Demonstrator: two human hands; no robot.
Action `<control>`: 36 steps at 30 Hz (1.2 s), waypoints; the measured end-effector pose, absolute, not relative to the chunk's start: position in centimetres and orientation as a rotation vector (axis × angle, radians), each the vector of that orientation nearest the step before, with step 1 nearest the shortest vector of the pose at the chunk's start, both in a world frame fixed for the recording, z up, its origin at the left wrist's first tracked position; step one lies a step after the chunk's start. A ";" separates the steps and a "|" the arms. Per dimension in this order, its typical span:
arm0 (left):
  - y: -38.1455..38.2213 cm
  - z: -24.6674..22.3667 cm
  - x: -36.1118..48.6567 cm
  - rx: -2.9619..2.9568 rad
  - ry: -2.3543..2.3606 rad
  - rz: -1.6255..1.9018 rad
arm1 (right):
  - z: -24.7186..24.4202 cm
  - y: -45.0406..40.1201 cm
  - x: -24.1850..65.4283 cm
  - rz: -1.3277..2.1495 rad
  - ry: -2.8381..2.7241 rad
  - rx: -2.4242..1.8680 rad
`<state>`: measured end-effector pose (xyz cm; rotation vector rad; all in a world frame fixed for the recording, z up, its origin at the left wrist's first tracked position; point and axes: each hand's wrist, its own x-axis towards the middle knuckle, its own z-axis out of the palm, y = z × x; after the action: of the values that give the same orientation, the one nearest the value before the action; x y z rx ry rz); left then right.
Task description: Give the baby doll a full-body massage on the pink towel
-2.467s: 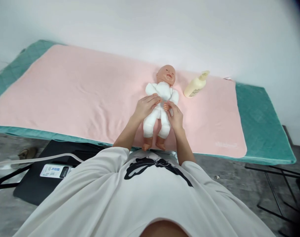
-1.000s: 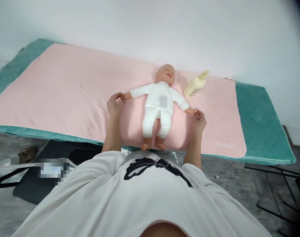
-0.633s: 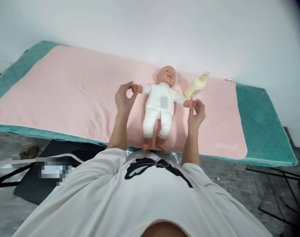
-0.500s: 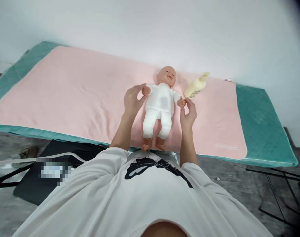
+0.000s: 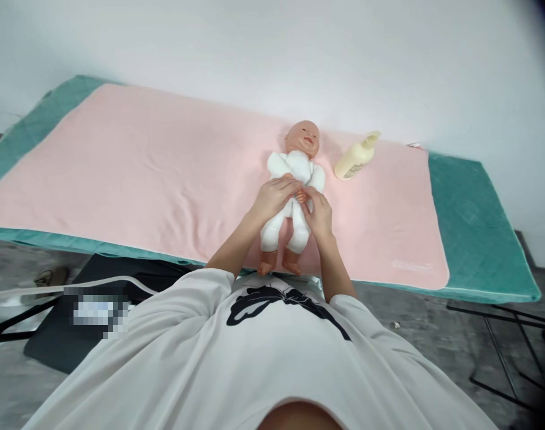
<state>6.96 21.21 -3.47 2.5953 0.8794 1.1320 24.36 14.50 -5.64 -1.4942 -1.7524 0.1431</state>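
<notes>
A baby doll [image 5: 302,138] with a white cloth body lies on its back on a pink mat [image 5: 120,155], its bare feet toward me. Over the doll's belly, my left hand [image 5: 276,196] is closed around the doll's hand on the left side, which it mostly covers. My right hand [image 5: 318,209] grips the doll's other hand [image 5: 301,195], close beside my left fingertips. Both doll arms are bent inward across the front. To the right of the doll, a pale yellow pump bottle [image 5: 354,161] lies on the mat.
Under the mat is a green padded table top [image 5: 474,221], against a white wall [image 5: 272,54]. A black chair [image 5: 57,334] stands on the floor at the lower left, with a white cable [image 5: 97,280] above it. Black metal legs [image 5: 501,352] show at the lower right.
Both my hands have moved inward from the doll's sides to its belly, bringing the doll's hands together. The doll's body and the bottle have stayed in place.
</notes>
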 end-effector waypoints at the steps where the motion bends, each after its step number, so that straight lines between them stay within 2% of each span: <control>1: 21.2 -3.6 7.0 2.598 0.872 1.139 | -5.7 14.6 24.4 0.142 -1.745 -1.505; 12: 21.7 -3.8 5.8 2.555 0.944 1.194 | -4.8 14.0 25.3 0.184 -1.691 -1.484; 20: 22.3 -4.6 1.1 2.276 1.400 1.450 | -5.6 12.7 30.5 0.071 -1.342 -1.540; 24: 22.3 -5.5 -2.0 2.097 1.575 1.492 | -7.1 12.1 33.5 0.125 -1.191 -1.589; 31: 23.6 -8.4 -6.1 1.896 1.756 1.390 | -8.8 11.3 35.7 0.224 -1.072 -1.713; 36: 23.6 -8.5 -6.5 1.751 1.859 1.248 | -9.8 10.9 36.4 0.291 -1.036 -1.747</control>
<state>-6.55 23.64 -8.49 1.7514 1.8594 1.2482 36.38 10.95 -9.81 -1.7467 -1.0357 0.2905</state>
